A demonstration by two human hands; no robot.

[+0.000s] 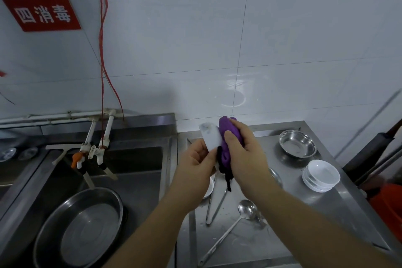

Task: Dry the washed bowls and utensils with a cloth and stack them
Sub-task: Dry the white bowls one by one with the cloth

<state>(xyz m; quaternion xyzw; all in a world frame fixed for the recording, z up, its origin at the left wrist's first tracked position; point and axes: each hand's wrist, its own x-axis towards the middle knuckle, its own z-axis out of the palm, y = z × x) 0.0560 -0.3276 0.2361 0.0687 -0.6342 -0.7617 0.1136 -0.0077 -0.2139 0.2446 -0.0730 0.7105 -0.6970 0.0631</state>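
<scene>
Both hands (219, 154) around cloth-wrapped white blade (210, 136)

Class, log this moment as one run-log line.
left hand: holds white blade | right hand: wipes it with purple cloth | white bowls: stacked

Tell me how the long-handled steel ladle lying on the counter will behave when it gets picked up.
The ladle looks like rigid steel, so it should stay stiff. Its round bowl end probably outweighs the thin handle, so it may tip bowl-down if gripped near the handle tip. The wet-looking counter suggests it could be slippery.
</scene>
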